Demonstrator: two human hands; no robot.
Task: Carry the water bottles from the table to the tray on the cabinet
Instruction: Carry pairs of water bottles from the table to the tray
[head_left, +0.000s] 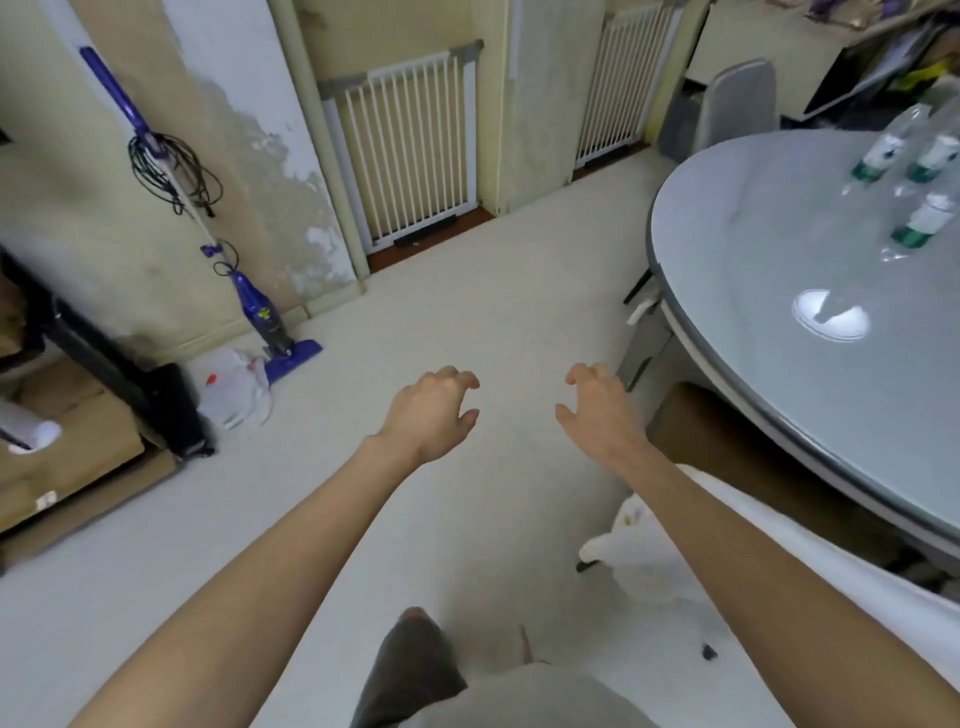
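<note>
I am holding my left hand (434, 413) and right hand (597, 410) out over the floor, left of the tabletop (769, 270), fingers loosely curled, gripping nothing. Three water bottles (924, 218) are standing on the tabletop's far side.

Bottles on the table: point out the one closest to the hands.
The lone front bottle, nearer the camera than the two bottles side by side behind it.

Both hands (514, 410) empty — water bottles (919, 171) on table (753, 249).
</note>
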